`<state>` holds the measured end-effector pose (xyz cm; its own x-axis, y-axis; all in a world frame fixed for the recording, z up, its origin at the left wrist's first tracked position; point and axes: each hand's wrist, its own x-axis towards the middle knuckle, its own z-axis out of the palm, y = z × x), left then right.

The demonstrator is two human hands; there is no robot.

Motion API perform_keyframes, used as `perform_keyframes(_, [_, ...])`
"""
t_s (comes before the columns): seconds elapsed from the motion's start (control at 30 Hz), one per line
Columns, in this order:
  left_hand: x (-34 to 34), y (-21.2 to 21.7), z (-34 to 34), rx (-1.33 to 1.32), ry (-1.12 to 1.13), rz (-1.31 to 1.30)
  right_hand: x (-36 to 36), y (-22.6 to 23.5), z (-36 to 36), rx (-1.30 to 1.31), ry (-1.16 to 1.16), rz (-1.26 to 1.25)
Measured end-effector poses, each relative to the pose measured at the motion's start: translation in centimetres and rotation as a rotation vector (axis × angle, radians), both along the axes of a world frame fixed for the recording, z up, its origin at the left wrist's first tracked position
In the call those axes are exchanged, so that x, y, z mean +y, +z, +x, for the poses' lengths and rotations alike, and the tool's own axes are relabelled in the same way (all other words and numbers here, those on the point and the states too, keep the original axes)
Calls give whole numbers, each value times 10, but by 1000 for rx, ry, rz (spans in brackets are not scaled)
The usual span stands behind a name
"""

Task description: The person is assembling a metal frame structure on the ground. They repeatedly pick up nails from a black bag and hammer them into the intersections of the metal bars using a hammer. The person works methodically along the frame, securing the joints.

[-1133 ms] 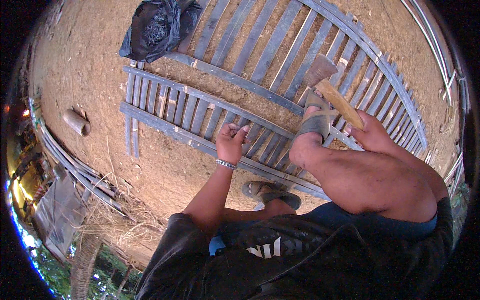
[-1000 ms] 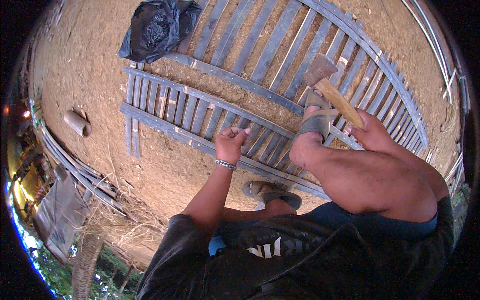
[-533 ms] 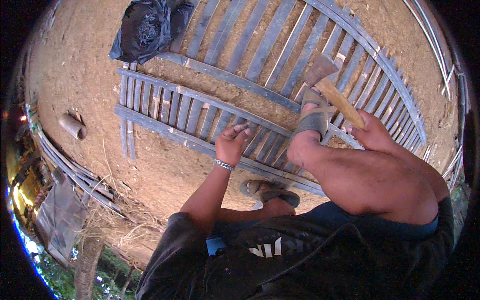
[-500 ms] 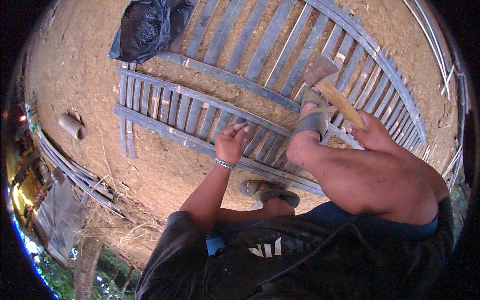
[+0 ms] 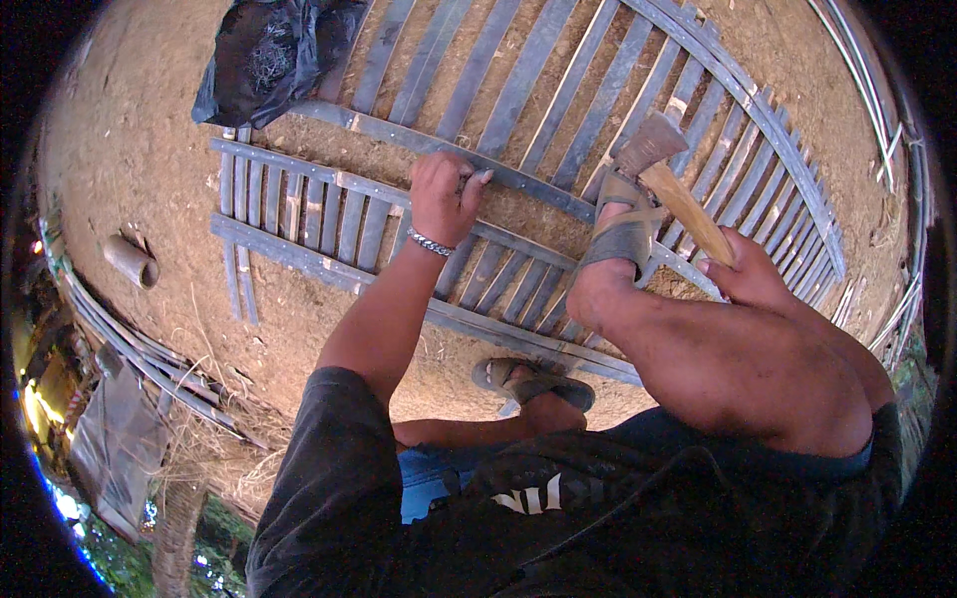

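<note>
The left hand [image 5: 446,199] has been shifted forward, from over the slats of the narrow panel [image 5: 488,327] toward the gap beside the wide one; the hatchet's hardly been moved, and the ground stuff has slid a bit leftward in view.

Going across: a short brown tube [image 5: 131,261] is left lying on the dirt. Then a black plastic bag [image 5: 314,50] is parked over the wide panel's near-left end, with a tangle of small metal bits, probably nails [image 5: 269,60], heaped inside. The left hand's fingers are curled in with the thumb alongside; whether anything tiny is pinched there can't be told. The wide panel [image 5: 603,112] is pinned under a sandalled foot [image 5: 620,224], by the look of it. Its slats seem thin, stiff but springy, and could probably be split near the ends.

Just above that foot the hatchet [image 5: 678,199] is held, its handle's lower end wrapped by the right hand [image 5: 753,271]. It'd be expected to feel head-heavy, with a rigid, fairly grippy wooden handle. Best held right there, clear of the edge.
</note>
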<state>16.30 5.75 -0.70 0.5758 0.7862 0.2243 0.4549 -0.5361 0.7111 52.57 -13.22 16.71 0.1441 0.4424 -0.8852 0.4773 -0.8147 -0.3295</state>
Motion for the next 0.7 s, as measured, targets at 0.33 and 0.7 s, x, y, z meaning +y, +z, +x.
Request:
perform_keyframes(0.33, [-2,-19,4,9,-117,102,-2,-16,2,32,-30,-8])
perform_keyframes(0.7, [13,-14,-9,-8,-816,103,48,-2,6,-2,246,126])
